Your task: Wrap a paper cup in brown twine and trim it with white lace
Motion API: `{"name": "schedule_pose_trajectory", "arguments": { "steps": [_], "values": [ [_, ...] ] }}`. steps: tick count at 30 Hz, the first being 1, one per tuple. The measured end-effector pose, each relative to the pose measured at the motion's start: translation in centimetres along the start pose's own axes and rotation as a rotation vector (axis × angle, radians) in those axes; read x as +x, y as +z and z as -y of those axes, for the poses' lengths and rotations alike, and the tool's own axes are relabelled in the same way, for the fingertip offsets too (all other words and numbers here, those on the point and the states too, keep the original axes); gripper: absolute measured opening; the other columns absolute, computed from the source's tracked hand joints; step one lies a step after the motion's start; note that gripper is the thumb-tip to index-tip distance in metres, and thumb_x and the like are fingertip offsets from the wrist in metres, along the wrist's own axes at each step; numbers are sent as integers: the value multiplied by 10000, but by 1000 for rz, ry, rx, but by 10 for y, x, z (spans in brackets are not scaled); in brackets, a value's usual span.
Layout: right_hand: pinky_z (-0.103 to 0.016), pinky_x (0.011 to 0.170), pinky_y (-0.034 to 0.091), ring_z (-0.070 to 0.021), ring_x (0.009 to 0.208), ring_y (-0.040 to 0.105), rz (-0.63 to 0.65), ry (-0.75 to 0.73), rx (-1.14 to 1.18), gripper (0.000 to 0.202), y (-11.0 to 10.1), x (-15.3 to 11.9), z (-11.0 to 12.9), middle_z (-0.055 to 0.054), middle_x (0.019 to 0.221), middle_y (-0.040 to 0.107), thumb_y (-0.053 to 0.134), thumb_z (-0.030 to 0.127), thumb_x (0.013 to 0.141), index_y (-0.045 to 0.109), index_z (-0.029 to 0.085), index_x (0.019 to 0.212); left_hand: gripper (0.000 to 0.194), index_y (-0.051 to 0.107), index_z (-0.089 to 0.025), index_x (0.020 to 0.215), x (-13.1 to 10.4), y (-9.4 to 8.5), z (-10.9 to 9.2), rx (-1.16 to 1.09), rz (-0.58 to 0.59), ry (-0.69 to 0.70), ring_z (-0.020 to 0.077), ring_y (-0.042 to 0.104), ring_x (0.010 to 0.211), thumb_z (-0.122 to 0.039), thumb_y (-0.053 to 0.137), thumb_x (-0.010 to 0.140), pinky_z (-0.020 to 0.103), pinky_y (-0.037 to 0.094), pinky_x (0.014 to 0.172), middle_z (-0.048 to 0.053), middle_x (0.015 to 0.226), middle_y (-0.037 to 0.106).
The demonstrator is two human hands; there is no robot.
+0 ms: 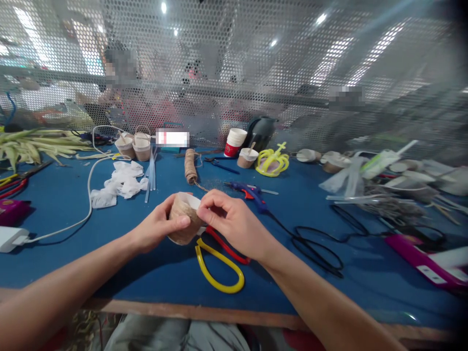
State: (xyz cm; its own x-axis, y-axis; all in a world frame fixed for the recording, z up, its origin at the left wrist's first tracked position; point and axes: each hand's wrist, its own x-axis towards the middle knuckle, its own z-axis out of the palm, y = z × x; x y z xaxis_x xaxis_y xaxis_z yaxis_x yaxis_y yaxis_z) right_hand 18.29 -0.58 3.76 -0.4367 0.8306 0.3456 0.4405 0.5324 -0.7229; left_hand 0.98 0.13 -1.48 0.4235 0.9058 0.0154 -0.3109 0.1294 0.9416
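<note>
A paper cup (185, 214) wrapped in brown twine is held near the middle of the blue table. My left hand (159, 224) grips its left side, the thumb across the front. At the cup's right rim, my right hand (228, 219) has thumb and forefinger pinched together; what lies between them is too small to tell. Behind the cup, a roll of twine (190, 166) has a strand running toward my right hand. Scissors with red and yellow handles (221, 279) lie just below my right hand. A blue glue gun (248, 191) rests behind it.
White crumpled pieces (122, 183) and clear glue sticks (151, 175) lie left. Wrapped cups (142, 146), a red and white cup (234, 142) and a yellow woven basket (272, 163) stand at the back. A black cable (314, 243) and a purple power strip (426, 258) are right.
</note>
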Motion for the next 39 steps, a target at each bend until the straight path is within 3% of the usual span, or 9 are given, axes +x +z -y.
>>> {"name": "schedule_pose_trajectory", "arguments": {
  "steps": [5,8,10,15,19,22,28,32,39],
  "values": [
    [-249,649,436,-122,679,521,-33,26,46,160,-5,2,-4,-1,706,550,519,211,822,551,168,671,635,509,-159,1158,1,-1,-4,123,25,40,230,580,919,-465,714,640,307,445,781,98,1014,624],
    [-237,582,428,-115,596,504,-225,85,-18,171,-19,5,-11,8,640,545,504,266,830,552,167,698,647,476,-169,1210,2,-14,-17,445,-39,149,244,563,959,-448,689,668,337,430,813,110,1042,614],
    [-235,536,408,-114,538,493,-380,117,-144,171,-31,5,-16,14,592,543,506,286,825,552,170,707,539,564,-165,1090,2,-25,-28,787,-141,180,240,565,909,-439,701,647,332,424,780,98,983,623],
    [-251,519,399,-138,516,542,-457,142,-426,164,-51,-3,-28,-1,577,585,512,293,815,569,181,709,334,632,-179,752,1,-37,-28,1399,100,-41,201,556,671,-405,746,535,261,377,577,42,751,626],
    [-256,520,408,-155,536,574,-474,148,-482,175,-56,-9,-34,-16,601,618,501,303,823,581,183,724,82,631,-201,637,3,-32,-14,1462,143,-62,155,538,571,-276,660,620,223,324,506,4,635,619],
    [-257,521,400,-158,545,576,-443,150,-589,155,-61,-13,-33,-23,624,638,514,281,817,586,187,719,112,621,-206,565,6,-31,-18,1509,112,-61,153,514,516,-250,606,667,232,291,489,9,558,591],
    [-268,525,377,-187,613,604,-86,264,-893,189,-64,-24,-31,-45,694,657,525,207,812,594,182,638,233,668,-189,740,30,-29,-39,1621,-26,21,242,564,661,-388,545,738,295,338,585,97,740,634],
    [-276,517,370,-194,614,613,98,323,-938,233,-64,-29,-32,-50,713,673,488,224,848,632,187,668,189,670,-188,854,64,-19,-36,1618,32,97,253,574,817,-263,538,741,307,376,690,102,892,634],
    [-281,601,418,-202,748,637,-64,269,-885,176,-65,-29,-15,-55,849,684,506,230,857,671,193,806,231,661,-169,665,100,13,-2,1496,273,100,234,580,684,-399,629,671,300,385,608,73,708,648]
  ]
}}
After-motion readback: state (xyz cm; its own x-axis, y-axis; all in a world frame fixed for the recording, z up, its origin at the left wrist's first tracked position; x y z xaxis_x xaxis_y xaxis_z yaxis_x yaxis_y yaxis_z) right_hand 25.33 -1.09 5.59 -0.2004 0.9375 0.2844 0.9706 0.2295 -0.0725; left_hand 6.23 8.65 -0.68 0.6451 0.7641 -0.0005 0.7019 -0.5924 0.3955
